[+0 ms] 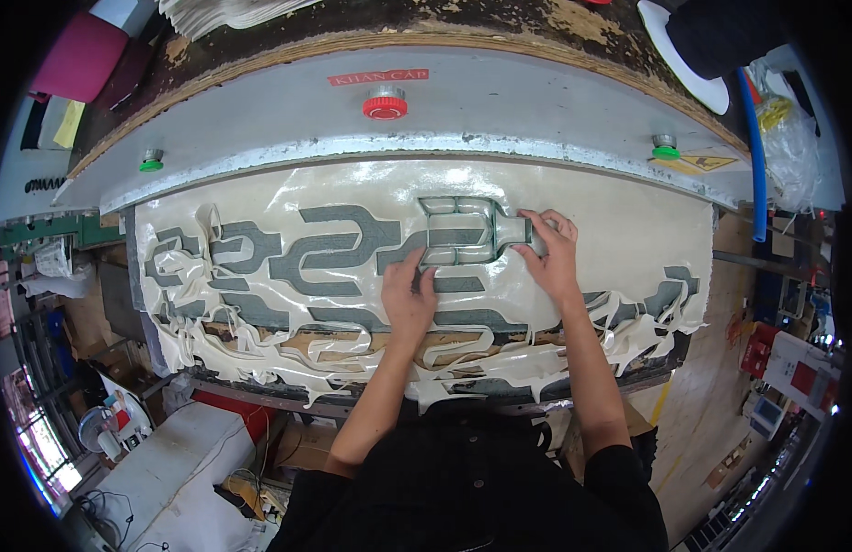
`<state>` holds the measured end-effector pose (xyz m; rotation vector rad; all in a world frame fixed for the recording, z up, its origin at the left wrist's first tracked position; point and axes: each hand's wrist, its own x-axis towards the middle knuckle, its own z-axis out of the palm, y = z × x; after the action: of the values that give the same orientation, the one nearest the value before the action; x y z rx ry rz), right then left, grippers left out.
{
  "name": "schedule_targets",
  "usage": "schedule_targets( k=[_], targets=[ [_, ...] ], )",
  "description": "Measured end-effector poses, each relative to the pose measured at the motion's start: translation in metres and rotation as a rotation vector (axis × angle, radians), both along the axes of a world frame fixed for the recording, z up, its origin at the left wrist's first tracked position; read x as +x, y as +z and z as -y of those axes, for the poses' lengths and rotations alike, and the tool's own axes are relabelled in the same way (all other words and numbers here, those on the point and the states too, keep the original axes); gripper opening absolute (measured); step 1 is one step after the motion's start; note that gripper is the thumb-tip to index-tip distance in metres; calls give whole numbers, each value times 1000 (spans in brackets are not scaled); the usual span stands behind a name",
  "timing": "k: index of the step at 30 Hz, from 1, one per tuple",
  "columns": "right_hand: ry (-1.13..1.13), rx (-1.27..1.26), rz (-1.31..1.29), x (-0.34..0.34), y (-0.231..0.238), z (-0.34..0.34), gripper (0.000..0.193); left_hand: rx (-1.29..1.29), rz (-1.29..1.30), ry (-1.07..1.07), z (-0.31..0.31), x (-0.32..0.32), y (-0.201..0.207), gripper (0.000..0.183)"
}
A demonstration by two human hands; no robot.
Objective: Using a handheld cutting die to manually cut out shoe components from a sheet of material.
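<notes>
A green-edged metal cutting die (492,235), shaped like a two-pronged fork, stands on a glossy cream sheet (619,212). My left hand (409,299) pinches the die's near left corner between thumb and fingers. At the narrow right end, my right hand (552,258) grips the die with thumb and fingertips curled round it. To the left of the die, fork-shaped holes in the sheet show a dark grey surface (339,259) beneath. Torn, curling strips of the sheet (380,373) hang along the near edge.
Beyond the sheet runs a grey machine beam (260,110) with a red mushroom button (385,104), a left green button (150,162) and a right green button (665,147). A blue tube (757,175) hangs at the right. A grey-topped table (187,469) stands near left.
</notes>
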<state>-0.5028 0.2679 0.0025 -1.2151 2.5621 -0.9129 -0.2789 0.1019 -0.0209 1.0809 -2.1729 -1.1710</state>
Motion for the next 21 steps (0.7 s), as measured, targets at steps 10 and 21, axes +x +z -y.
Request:
schedule_targets(
  k=[10,21],
  targets=[
    [-4,-25,-28,-1,-5,-3,61,-54,-44,-10,-2,2,-8,43],
    [-21,-5,3,-2,-7,-1,64,-69,-117,-16,-1,4,-4,41]
  ],
)
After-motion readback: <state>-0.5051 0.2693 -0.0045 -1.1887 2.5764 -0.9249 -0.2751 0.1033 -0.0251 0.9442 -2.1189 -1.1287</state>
